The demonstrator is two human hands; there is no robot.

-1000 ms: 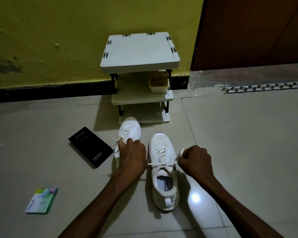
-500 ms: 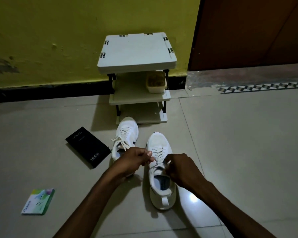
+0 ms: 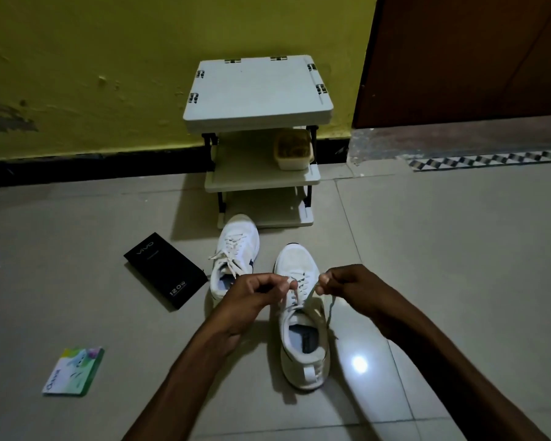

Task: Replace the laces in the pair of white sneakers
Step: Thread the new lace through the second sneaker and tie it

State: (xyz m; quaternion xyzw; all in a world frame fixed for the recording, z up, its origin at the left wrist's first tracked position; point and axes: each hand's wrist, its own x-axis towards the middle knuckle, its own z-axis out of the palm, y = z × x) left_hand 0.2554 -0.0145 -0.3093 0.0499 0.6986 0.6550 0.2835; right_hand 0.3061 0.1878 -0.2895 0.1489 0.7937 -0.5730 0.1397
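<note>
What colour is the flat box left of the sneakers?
The box is black with white lettering; head view.

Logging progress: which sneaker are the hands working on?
The nearer sneaker on the right; left hand and right hand pinch its lace. The other sneaker lies left.

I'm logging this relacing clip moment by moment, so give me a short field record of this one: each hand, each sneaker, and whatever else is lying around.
left hand: pinches one strand of the lace above the near sneaker
right hand: pinches the other strand, lifted
near sneaker: flat on the floor, toe toward the rack, laced, untied
far sneaker: to its left, laced, ends loose
floor items: black box and green card, both left of the sneakers
rack: container on the middle shelf
</note>
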